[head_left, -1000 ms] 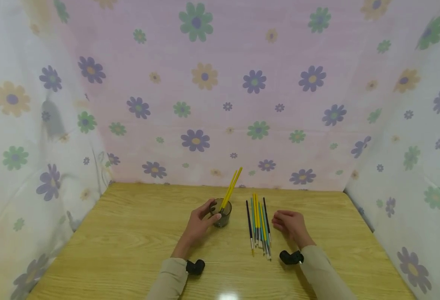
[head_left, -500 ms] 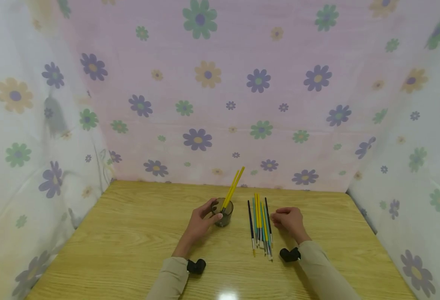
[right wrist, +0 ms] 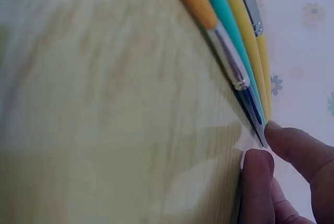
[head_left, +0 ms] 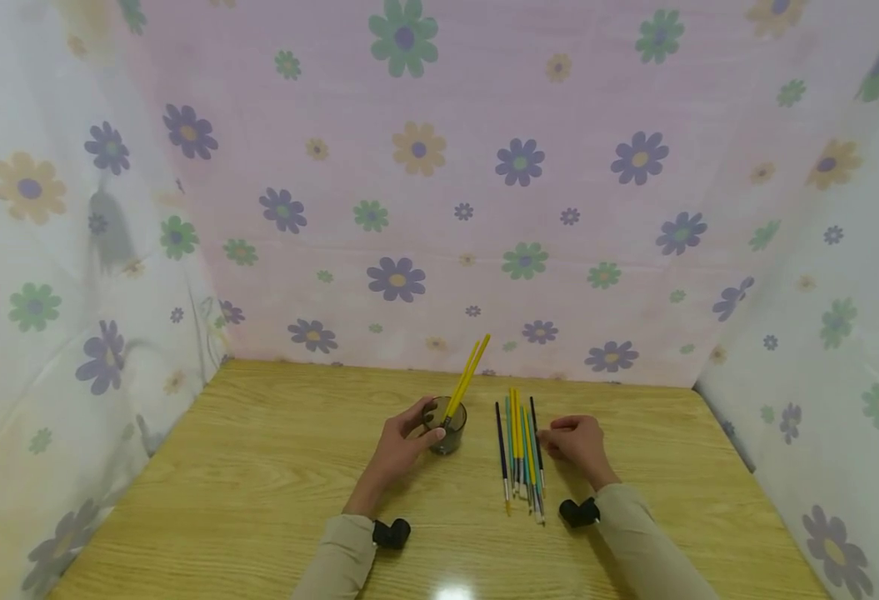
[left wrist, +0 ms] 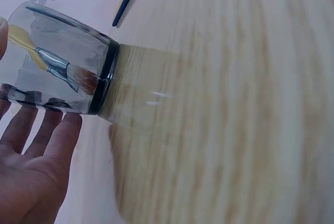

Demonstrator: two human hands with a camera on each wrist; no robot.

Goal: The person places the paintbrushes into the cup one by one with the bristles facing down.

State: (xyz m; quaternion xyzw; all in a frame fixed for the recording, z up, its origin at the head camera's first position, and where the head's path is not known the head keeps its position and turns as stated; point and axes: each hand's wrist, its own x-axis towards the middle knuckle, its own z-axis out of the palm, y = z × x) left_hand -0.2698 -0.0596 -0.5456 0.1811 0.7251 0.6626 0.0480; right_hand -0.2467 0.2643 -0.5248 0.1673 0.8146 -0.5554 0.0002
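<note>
My left hand grips a smoky, see-through glass that stands on the table. Two yellow-handled paintbrushes lean in it, handles up; the left wrist view shows their bristles near the glass bottom. To the right lies a row of paintbrushes with yellow, teal and dark handles, bristles toward me. My right hand is at the row's right edge, fingertips by the dark-handled paintbrush. In the right wrist view, thumb and forefinger are slightly apart at that handle; contact is unclear.
The wooden table ends at a flowered cloth behind, with more cloth on both sides. A dark paintbrush lies at the row's left edge, nearest the glass. Black camera mounts sit at both wrists.
My right hand has moved left, bringing its fingertips to the dark paintbrush at the row's right edge. The left hand and glass hold their place. The head view has shifted slightly.
</note>
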